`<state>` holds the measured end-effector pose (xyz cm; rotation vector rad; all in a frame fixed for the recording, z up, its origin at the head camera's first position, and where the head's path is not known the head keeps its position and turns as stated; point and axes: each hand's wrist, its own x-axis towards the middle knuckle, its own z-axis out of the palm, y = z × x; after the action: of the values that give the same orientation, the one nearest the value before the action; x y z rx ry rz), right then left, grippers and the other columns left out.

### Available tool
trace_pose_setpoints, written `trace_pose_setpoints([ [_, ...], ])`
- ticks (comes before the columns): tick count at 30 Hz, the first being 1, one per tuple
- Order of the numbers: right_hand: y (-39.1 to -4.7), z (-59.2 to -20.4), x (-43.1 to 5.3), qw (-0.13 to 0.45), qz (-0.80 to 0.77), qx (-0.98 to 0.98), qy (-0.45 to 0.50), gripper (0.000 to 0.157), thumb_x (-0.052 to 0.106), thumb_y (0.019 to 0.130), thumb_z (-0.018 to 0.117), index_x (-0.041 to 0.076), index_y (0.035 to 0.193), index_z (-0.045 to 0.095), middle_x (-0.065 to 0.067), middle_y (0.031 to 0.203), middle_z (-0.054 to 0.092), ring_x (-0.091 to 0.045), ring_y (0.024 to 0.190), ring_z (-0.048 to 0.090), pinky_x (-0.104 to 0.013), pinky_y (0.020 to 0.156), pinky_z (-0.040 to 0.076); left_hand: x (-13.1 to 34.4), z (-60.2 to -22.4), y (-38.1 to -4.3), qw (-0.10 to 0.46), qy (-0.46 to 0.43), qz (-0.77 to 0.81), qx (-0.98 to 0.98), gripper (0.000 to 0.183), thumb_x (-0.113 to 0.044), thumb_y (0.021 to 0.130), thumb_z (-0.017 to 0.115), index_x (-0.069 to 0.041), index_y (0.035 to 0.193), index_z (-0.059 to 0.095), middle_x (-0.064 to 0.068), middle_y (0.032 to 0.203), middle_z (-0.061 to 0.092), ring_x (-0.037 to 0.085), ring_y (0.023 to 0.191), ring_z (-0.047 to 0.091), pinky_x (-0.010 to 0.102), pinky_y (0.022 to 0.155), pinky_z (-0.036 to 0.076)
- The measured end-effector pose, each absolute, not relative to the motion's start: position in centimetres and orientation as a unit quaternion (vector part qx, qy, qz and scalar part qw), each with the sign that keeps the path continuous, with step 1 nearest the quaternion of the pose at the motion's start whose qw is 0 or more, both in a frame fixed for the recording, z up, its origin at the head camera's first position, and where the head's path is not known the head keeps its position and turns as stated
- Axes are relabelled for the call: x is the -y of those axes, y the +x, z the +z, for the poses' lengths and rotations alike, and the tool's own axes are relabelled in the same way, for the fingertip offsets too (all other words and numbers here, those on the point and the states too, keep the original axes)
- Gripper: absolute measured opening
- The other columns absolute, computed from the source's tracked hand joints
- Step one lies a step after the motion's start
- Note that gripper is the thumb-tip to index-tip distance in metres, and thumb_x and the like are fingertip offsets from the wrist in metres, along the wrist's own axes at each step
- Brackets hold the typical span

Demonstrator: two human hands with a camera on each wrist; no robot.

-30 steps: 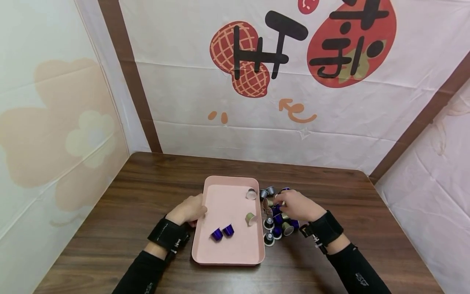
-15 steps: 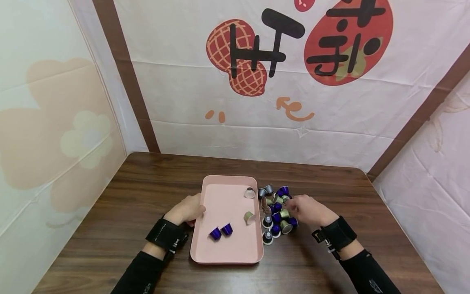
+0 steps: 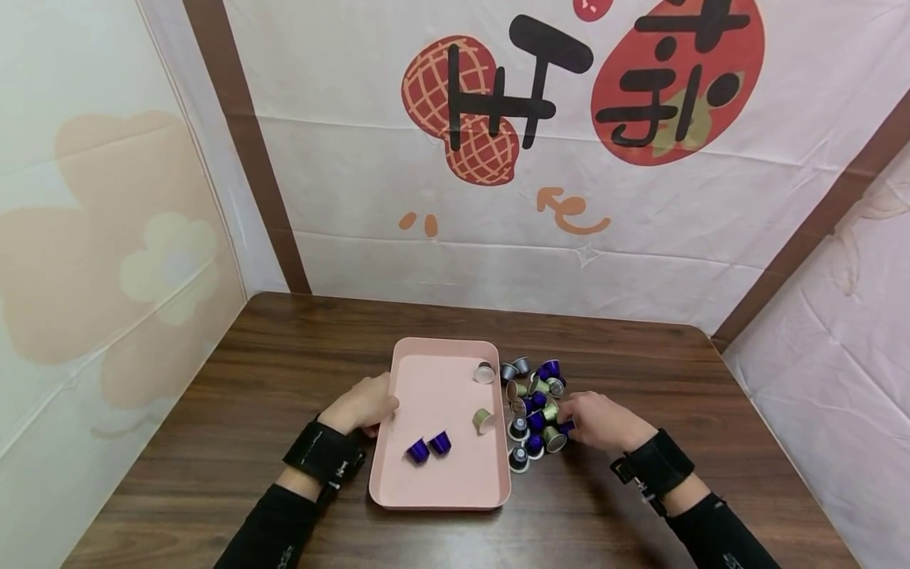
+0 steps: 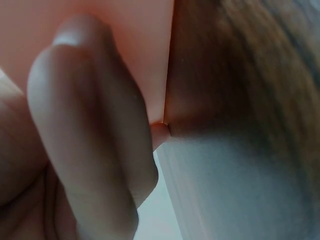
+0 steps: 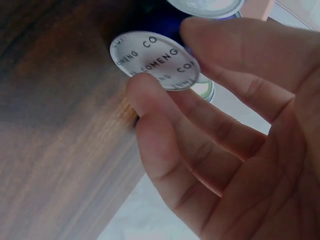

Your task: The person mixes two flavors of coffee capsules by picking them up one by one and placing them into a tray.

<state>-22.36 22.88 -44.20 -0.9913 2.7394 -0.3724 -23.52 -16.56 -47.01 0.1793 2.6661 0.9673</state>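
A pink tray point(image 3: 445, 490) lies on the table, and my left hand point(image 3: 361, 405) grips its left rim; in the left wrist view, curled fingers point(image 4: 85, 125) are close against the pink wall. Two blue coffee capsules point(image 3: 440, 443), a green one point(image 3: 484, 421) and a pale-lidded one point(image 3: 484, 372) lie in it. Against its right side is a pile of blue, green, grey and black capsules point(image 3: 535, 421). At the pile's right edge my right hand point(image 3: 604, 421) pinches a blue coffee capsule point(image 5: 152, 57), its printed white lid facing the wrist camera.
The brown wooden table point(image 3: 320, 332) reaches back to a white printed cloth point(image 3: 355, 197). Another cloth with a flower print point(image 3: 171, 269) hangs at the left. Some piled capsules stand right against the tray's right rim.
My right hand has drawn back from the pile's top, then come down to the blue capsule at its right edge. My left hand stays on the tray's rim.
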Motion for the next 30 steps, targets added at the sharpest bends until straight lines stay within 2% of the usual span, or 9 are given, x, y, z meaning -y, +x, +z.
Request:
trace_pose_setpoints([
  [11, -21.8, -44.6, -23.0, 0.112, -0.116, -0.926, -0.34, 0.023, 0.002, 0.076, 0.074, 0.009, 0.097, 0.069, -0.002, 0.097, 0.065, -0.018, 0.089, 0.061, -0.033, 0.073, 0.053, 16.5, -47.0, -23.3, 0.156, 0.058, 0.337, -0.927, 0.026, -0.005, 0.085, 0.047, 0.003, 0.109, 0.048, 0.009, 0.063, 0.057, 0.016, 0.037, 0.054, 0.029, 0.035, 0.048],
  [18, -21.8, -45.0, -23.2, 0.134, -0.116, -0.925, -0.337, 0.022, 0.001, 0.074, 0.076, 0.014, 0.09, 0.067, 0.006, 0.087, 0.062, -0.009, 0.077, 0.058, -0.027, 0.063, 0.051, 16.5, -46.9, -23.5, 0.154, 0.064, 0.339, -0.926, 0.022, -0.005, 0.085, 0.046, 0.002, 0.106, 0.049, 0.009, 0.063, 0.057, 0.017, 0.038, 0.054, 0.029, 0.035, 0.048],
  [21, -21.6, -44.7, -23.1, 0.138, -0.12, -0.925, -0.333, 0.022, 0.001, 0.075, 0.075, 0.015, 0.09, 0.068, 0.008, 0.087, 0.062, -0.007, 0.077, 0.057, -0.026, 0.063, 0.05, 16.6, -47.0, -23.5, 0.152, 0.064, 0.334, -0.928, 0.023, -0.005, 0.084, 0.047, 0.003, 0.106, 0.049, 0.009, 0.063, 0.057, 0.016, 0.037, 0.054, 0.029, 0.035, 0.048],
  [30, -21.5, -43.0, -22.9, 0.115, -0.129, -0.923, -0.345, 0.022, -0.001, 0.077, 0.072, 0.013, 0.094, 0.067, 0.006, 0.087, 0.062, -0.01, 0.078, 0.058, -0.027, 0.063, 0.05, 16.7, -47.1, -23.5, 0.153, 0.062, 0.331, -0.929, 0.024, -0.005, 0.084, 0.047, 0.003, 0.107, 0.049, 0.009, 0.063, 0.056, 0.016, 0.037, 0.054, 0.029, 0.035, 0.048],
])
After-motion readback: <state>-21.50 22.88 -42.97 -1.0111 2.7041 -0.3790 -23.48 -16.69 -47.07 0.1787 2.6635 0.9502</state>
